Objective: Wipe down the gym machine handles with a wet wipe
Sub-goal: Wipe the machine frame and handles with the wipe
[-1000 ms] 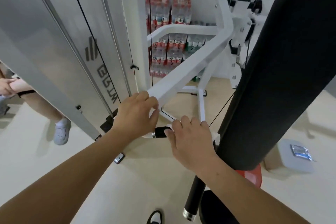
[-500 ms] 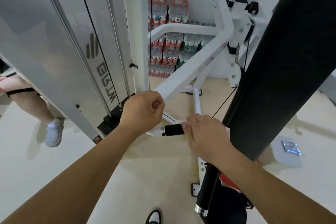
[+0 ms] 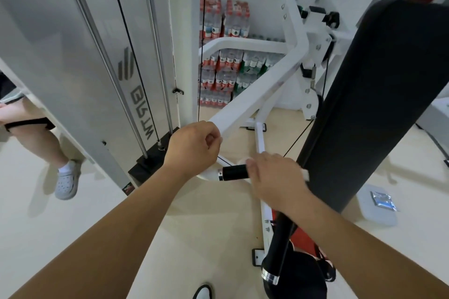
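My left hand (image 3: 192, 147) is closed around the lower end of the machine's white arm (image 3: 255, 91). Just below it a short black handle grip (image 3: 234, 172) sticks out to the right, with a chrome ring at its left end. My right hand (image 3: 274, 178) is wrapped over the right part of that grip, and a white wet wipe (image 3: 305, 174) pokes out past my knuckles on the far side. The rest of the wipe is hidden under my palm.
A tall black back pad (image 3: 369, 104) stands right beside my right hand. A second black handle (image 3: 275, 255) hangs below. The weight stack housing (image 3: 80, 60) with cables fills the left. A person's leg (image 3: 43, 138) is at far left. A wipe packet (image 3: 382, 200) lies on a grey box; bottled water packs (image 3: 223, 68) are behind.
My right hand has slid to the right along the black grip, uncovering more of it. My left hand has stayed on the white arm.
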A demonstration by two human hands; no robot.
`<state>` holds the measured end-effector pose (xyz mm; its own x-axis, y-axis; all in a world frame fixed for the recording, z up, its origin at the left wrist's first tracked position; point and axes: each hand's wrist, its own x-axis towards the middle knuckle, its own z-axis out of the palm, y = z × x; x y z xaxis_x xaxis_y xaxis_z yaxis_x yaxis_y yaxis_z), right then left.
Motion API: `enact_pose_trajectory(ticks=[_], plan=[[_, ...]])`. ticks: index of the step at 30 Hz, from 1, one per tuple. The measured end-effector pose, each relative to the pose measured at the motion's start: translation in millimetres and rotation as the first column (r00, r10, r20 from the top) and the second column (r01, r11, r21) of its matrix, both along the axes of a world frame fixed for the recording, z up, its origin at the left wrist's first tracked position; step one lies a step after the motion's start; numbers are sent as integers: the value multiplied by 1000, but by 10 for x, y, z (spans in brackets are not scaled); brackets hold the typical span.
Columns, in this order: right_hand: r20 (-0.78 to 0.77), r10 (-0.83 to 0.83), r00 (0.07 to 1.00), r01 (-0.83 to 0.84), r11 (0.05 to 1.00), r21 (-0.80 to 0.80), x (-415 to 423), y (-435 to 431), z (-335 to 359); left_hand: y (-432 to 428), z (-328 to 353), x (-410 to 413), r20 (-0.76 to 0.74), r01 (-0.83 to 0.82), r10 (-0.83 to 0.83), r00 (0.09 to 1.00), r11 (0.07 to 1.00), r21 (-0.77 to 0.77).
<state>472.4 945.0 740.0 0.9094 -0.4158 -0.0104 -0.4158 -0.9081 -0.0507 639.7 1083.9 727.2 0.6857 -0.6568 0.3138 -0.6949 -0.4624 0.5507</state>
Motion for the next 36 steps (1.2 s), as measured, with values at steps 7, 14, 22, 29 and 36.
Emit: enact_pose_trajectory(ticks=[7, 14, 22, 29, 36], plan=[[-28, -102, 994, 96, 981, -167, 257, 494, -187, -23, 4, -25, 67, 5, -7, 998, 1000, 28], [-40, -58, 997, 60, 997, 41, -90, -5, 30, 13, 15, -12, -12, -2, 2, 1000, 1000, 0], [62, -16, 998, 24, 991, -131, 140, 599, -288, -16, 19, -36, 50, -2, 0, 999, 1000, 25], [-22, 266, 964, -260, 954, 147, -142, 367, 52, 24, 42, -21, -51, 9, -11, 999, 1000, -30], [-296, 173, 939, -233, 955, -183, 359, 276, 85, -16, 28, -31, -14, -9, 8, 1000, 1000, -28]])
